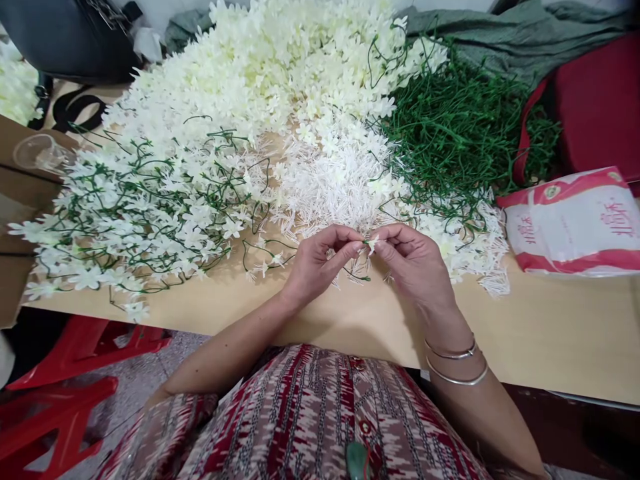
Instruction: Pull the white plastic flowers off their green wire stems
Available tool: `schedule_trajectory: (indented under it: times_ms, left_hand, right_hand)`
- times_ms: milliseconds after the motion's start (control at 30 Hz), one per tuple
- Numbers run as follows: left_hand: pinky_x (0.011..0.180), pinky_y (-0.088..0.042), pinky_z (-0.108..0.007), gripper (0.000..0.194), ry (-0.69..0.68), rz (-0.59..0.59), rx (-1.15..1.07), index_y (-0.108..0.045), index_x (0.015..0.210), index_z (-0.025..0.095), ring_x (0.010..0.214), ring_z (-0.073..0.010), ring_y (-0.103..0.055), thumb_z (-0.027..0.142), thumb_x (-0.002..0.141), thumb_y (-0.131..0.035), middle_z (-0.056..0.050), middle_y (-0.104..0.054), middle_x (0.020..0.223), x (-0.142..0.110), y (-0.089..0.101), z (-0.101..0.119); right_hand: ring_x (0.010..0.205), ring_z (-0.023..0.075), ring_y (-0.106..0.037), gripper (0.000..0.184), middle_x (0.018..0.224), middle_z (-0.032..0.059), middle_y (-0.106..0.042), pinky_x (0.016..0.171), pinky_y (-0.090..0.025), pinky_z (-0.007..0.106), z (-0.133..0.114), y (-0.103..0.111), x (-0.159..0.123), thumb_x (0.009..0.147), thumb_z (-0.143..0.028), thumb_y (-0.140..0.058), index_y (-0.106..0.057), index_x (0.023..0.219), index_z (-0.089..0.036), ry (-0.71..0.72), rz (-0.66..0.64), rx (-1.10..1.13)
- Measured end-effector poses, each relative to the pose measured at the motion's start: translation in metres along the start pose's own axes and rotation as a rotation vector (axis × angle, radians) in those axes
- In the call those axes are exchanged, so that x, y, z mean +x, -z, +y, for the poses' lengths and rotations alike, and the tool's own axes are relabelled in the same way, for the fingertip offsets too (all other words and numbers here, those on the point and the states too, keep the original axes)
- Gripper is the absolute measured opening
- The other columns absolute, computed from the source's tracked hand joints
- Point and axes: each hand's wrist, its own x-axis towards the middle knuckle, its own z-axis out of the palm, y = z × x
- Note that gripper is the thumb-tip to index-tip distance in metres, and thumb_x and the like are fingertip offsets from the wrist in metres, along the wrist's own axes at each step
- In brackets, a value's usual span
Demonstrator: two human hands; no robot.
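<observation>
My left hand [323, 260] pinches a thin green artificial stem [366, 243] between thumb and forefinger. Close against it, my right hand [413, 257] pinches a small white artificial flower [373, 245] at the stem's end; the fingertips of both hands nearly meet. Just behind my hands lies a heap of thin white plastic pieces [330, 183]. Loose green stems [460, 127] are piled at the back right. To the left spread white flowers joined to green stems [165, 213]. A large mound of pale cream petals [280, 60] fills the back.
A red and white packet [575, 223] lies on the table [555, 320] at the right, before a red bag [600, 100]. A clear plastic cup [43, 153] and a cardboard box [25, 200] stand at the left. Red stools [65, 400] are below the table.
</observation>
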Motion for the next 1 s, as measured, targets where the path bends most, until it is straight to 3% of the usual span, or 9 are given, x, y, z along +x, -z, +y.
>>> schedule_trajectory:
  times_ms: [267,533,667,767,1000]
  left_hand:
    - [0.081,-0.059,-0.030,0.018,-0.064,0.036,0.108,-0.077,0.100,0.023,0.085,-0.0161,-0.074,0.040,0.093,-0.075,-0.004,-0.080,0.095,0.000,0.003,-0.001]
    - [0.080,-0.061,-0.030,0.028,-0.009,-0.041,-0.049,-0.069,0.103,0.021,0.083,-0.0150,-0.075,0.044,0.090,-0.078,-0.004,-0.079,0.093,0.000,0.009,-0.008]
    - [0.077,-0.059,-0.027,0.037,0.023,-0.036,-0.106,-0.066,0.107,0.020,0.078,-0.0136,-0.074,0.048,0.088,-0.079,-0.004,-0.079,0.087,0.000,0.007,-0.014]
    - [0.071,-0.056,-0.024,0.039,0.032,-0.021,-0.105,-0.066,0.104,0.018,0.075,-0.0119,-0.072,0.048,0.085,-0.082,-0.003,-0.078,0.086,0.001,0.005,-0.015]
    - [0.070,-0.051,-0.023,0.023,-0.120,-0.036,0.175,-0.073,0.091,0.018,0.073,-0.0103,-0.064,0.040,0.097,-0.069,-0.003,-0.075,0.084,0.001,0.008,-0.003]
  right_hand:
    - [0.065,0.0126,-0.051,0.017,0.078,-0.0013,-0.065,0.056,-0.043,0.027,-0.001,-0.004,0.000,0.087,-0.042,-0.077,-0.073,0.086,-0.025,0.018,0.016,-0.048]
    - [0.059,0.0112,-0.053,0.011,0.069,-0.0028,-0.067,0.053,-0.042,0.024,-0.002,-0.005,0.000,0.083,-0.033,-0.079,-0.073,0.083,-0.023,-0.019,-0.021,-0.039]
    - [0.063,0.0127,-0.057,0.014,0.072,-0.0020,-0.068,0.056,-0.045,0.025,-0.002,-0.003,-0.001,0.085,-0.034,-0.078,-0.077,0.096,-0.025,-0.059,-0.063,-0.057]
    - [0.065,0.0131,-0.055,0.011,0.074,-0.0004,-0.068,0.057,-0.044,0.026,-0.003,-0.002,-0.003,0.088,-0.035,-0.075,-0.077,0.093,-0.025,-0.073,-0.088,-0.082]
    - [0.066,0.0140,-0.056,0.005,0.076,0.0000,-0.069,0.058,-0.045,0.027,-0.006,-0.002,-0.003,0.087,-0.032,-0.076,-0.076,0.088,-0.027,-0.024,-0.021,-0.046]
